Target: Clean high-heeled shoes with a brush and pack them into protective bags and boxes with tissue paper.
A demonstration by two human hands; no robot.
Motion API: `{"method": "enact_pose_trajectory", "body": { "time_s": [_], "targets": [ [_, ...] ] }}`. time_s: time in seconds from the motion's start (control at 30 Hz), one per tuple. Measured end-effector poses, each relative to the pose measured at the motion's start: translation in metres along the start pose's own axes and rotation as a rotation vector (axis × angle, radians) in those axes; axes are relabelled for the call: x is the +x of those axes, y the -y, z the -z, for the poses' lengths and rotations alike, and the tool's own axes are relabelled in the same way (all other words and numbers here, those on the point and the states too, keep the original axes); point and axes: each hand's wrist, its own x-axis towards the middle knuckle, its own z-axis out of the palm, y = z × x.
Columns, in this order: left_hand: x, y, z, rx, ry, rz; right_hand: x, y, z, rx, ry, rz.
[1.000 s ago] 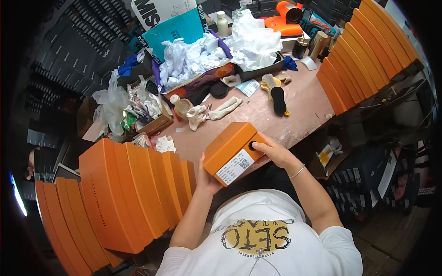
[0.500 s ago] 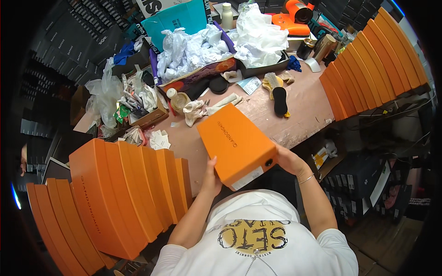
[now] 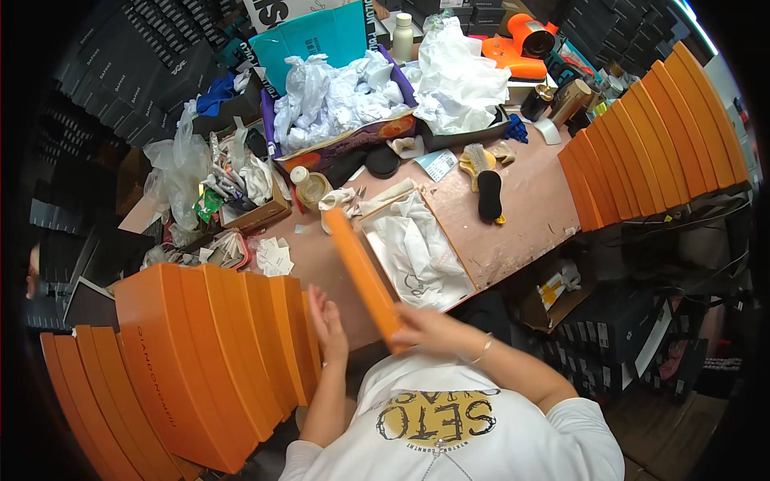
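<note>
An orange box lid [image 3: 362, 272] stands on edge, tilted, with my right hand [image 3: 437, 330] gripping its near end; the fingers are slightly blurred. Right of the lid, the shoe box [image 3: 451, 242] lies uncovered on the table. White tissue paper [image 3: 411, 248] with dark print fills it and hides whatever is underneath. My left hand [image 3: 329, 325] holds nothing. Its fingers are stretched out, between the lid and the stacked orange boxes [image 3: 192, 345] on the left.
More orange boxes [image 3: 642, 152] are stacked at the right of the table [image 3: 521, 232]. At the back are a purple carton [image 3: 345, 140] of crumpled paper, a black-handled brush [image 3: 489, 196], a jar [image 3: 311, 188] and an orange device [image 3: 521, 52]. A scrap-filled carton [image 3: 261, 212] stands left.
The closed box has been set down on the table and its lid lifted off to the left by my right hand. My left hand has let go and moved left.
</note>
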Motion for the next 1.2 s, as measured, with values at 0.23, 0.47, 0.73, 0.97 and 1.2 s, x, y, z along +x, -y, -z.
{"method": "enact_pose_trajectory", "body": {
  "time_s": [0.23, 0.47, 0.73, 0.97, 1.2],
  "targets": [
    [0.011, -0.052, -0.03, 0.511, 0.368, -0.17, 0.032, -0.066, 0.046, -0.925, -0.534, -0.009],
    [0.046, 0.014, -0.124, 0.889, 0.773, -0.578, 0.047, -0.095, 0.078, -0.885, -0.4, -0.017],
    [0.043, 0.011, -0.103, 0.93, 0.924, -0.661, 0.04, -0.124, 0.072, -1.119, -0.392, 0.087],
    [0.004, 0.028, -0.092, 0.954, 0.797, -0.742, 0.033, -0.073, 0.091, -0.404, -0.546, 0.121],
    [-0.007, -0.005, -0.074, 0.583, 0.632, -0.408, -0.012, -0.014, 0.098, -0.434, -0.632, 0.268]
  ]
}}
